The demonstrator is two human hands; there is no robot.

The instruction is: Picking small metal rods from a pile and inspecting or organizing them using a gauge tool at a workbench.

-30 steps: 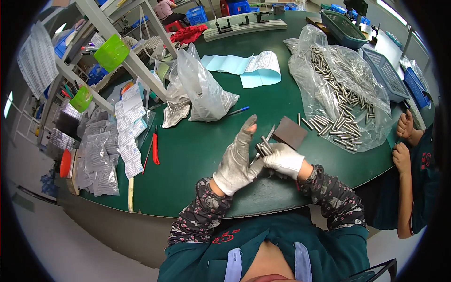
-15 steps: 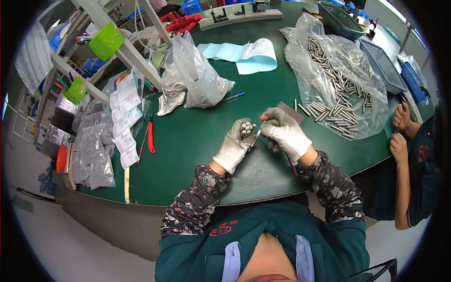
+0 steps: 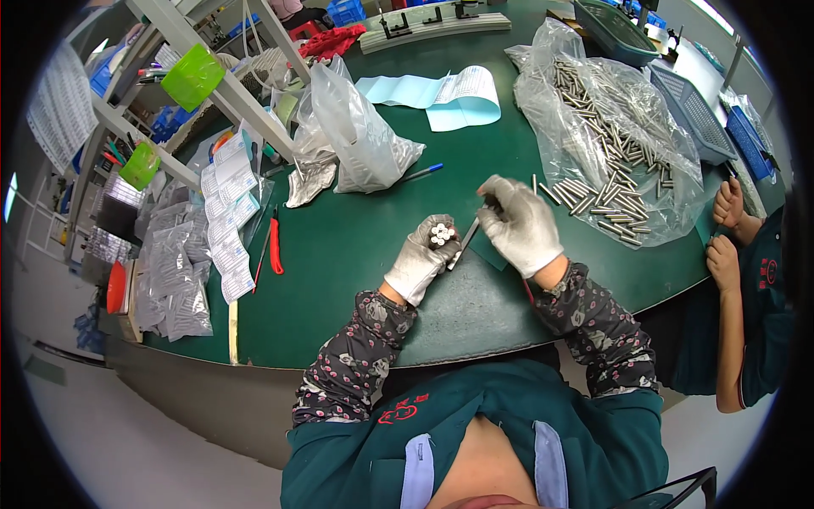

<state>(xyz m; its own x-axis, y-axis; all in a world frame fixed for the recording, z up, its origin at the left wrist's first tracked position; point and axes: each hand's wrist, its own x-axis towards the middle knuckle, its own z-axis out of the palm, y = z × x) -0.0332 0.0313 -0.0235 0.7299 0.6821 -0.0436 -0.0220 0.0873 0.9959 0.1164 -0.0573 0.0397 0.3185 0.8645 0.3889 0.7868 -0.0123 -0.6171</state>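
My gloved left hand [image 3: 421, 259] is closed around a bundle of slim metal pins [image 3: 441, 234], their round ends pointing up. Beside that bundle a narrow metal piece [image 3: 464, 244] slants up toward my right hand; I cannot tell which hand bears it. My gloved right hand [image 3: 521, 227] is just to the right, its fingers curled; what they hold, if anything, is hidden. Below it a thin teal piece [image 3: 489, 253] shows on the green table [image 3: 356, 229]. Part of a red stick [image 3: 528, 292] shows by my right wrist.
Many loose metal pins [image 3: 606, 204] lie on a clear plastic bag [image 3: 551, 102] at right. A filled bag [image 3: 360, 144], blue pen [image 3: 421, 172], blue paper [image 3: 465, 100] and red-handled tool [image 3: 275, 246] lie around. At far right are a co-worker's hands [image 3: 725, 229].
My right hand has moved slightly right and away from the left hand's bundle. The brown flat piece behind it no longer shows. My left hand has turned a little, showing more pin ends.
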